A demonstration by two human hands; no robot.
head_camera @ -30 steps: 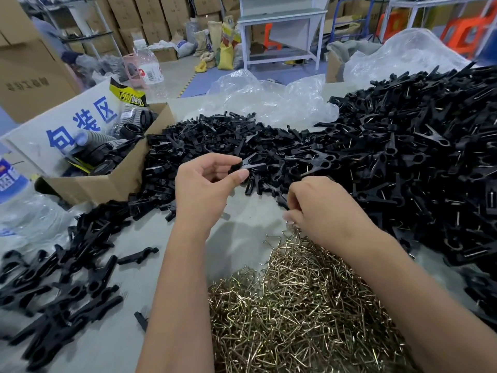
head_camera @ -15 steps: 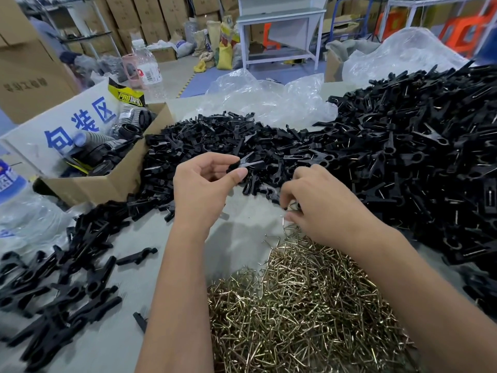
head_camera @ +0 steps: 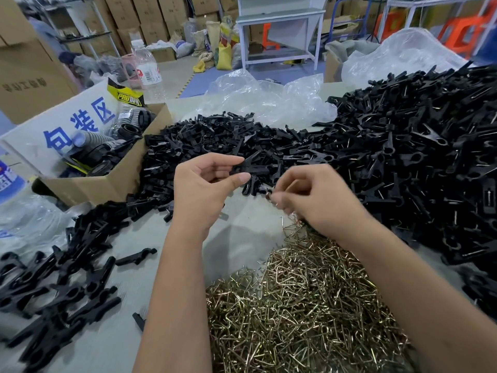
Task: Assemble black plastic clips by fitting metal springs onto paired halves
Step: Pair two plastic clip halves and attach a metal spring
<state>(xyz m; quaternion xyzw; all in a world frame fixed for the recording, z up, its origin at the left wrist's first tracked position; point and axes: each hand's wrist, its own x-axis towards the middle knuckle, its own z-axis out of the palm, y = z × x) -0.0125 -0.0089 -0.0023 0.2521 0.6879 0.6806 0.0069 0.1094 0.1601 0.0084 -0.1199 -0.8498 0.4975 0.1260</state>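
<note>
The paired clip halves point(head_camera: 251, 168), springless, sit pinched in the left hand point(head_camera: 204, 189); the right hand point(head_camera: 317, 200) pinches a metal spring point(head_camera: 269, 194) just beside them. Assembled clips point(head_camera: 419, 157) heap right; many loose halves point(head_camera: 215, 135) and springs point(head_camera: 301, 305) remain.

A pair of black clip halves point(head_camera: 251, 168) is held above the bench, pinched at one end by the left hand point(head_camera: 204, 189), its long tips pointing right and away. Just right of it, a small metal spring point(head_camera: 269, 194) sits at the fingertips of the right hand point(head_camera: 317, 200), blurred. Below lies a heap of brass-coloured springs point(head_camera: 304, 305). Loose clip halves point(head_camera: 215, 138) are piled behind, finished clips point(head_camera: 419, 152) heaped at right, more clips point(head_camera: 61, 286) scattered at left.
</note>
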